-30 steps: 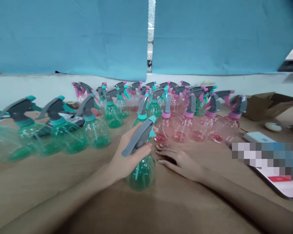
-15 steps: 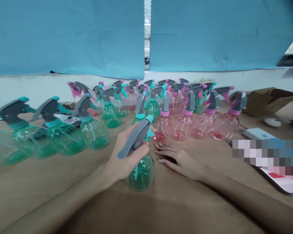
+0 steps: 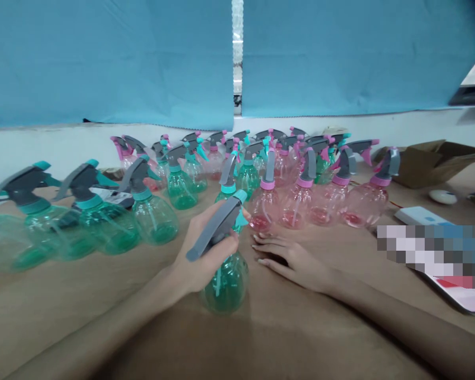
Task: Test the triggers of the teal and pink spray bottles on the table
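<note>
Gripping a green see-through plastic spray bottle, with a grey trigger head and teal nozzle, in the lower middle of the frame. Closing the left hand firmly round its neck, just under the trigger. Holding it nearly upright, long axis close to vertical with the head leaning slightly, the round base low on or just over the brown paper-covered table; not possible to tell contact from a slight lift. Pointing the grey lever down toward the lower left, across the back of the gripping hand, and the teal nozzle toward the upper right.

Resting the right hand flat, palm down and spread, holding nothing, just right of the bottle, with fingertips aiming left at its shoulder, near but apart.

Facing, further up the frame, a row of green plastic spray bottles running off toward the left edge and a cluster of pink plastic spray bottles right of centre, with more of both colours crowding behind. Backing onto a blue curtain across the top. Bordering, at the right edge, an open brown cardboard box, a small white oval object and a flat white box.
</note>
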The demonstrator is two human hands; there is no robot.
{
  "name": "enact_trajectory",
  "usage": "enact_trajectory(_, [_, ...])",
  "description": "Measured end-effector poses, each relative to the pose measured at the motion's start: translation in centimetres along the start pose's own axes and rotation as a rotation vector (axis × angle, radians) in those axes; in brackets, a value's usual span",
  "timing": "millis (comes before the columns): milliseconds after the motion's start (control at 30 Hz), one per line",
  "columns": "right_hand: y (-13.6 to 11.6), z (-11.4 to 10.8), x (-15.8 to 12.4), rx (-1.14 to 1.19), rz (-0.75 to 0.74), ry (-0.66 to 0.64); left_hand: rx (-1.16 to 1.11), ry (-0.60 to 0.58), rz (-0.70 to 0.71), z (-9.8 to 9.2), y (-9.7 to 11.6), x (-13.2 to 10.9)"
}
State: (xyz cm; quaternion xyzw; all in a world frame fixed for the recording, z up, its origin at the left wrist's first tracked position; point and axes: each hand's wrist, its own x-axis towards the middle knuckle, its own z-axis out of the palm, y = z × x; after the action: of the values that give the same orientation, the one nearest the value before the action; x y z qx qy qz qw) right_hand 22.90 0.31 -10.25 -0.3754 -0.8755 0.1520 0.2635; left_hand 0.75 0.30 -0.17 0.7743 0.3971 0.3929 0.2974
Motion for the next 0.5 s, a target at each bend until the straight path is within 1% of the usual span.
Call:
enact_trajectory(100, [-0.04, -0.04, -0.01, -0.003, -0.005, 0.000, 0.021, -0.022, 0.010, 0.06, 0.22, -0.08])
enact_trajectory(233, [0.00, -0.13, 0.05, -0.006, -0.013, -0.011, 0.063, 0.023, 0.039, 0.19, 0.52, -0.04])
enact_trajectory(500, [0.11, -0.26, 0.13, 0.025, -0.015, -0.004, 0.070, 0.049, 0.074, 0.15, 0.91, 0.12])
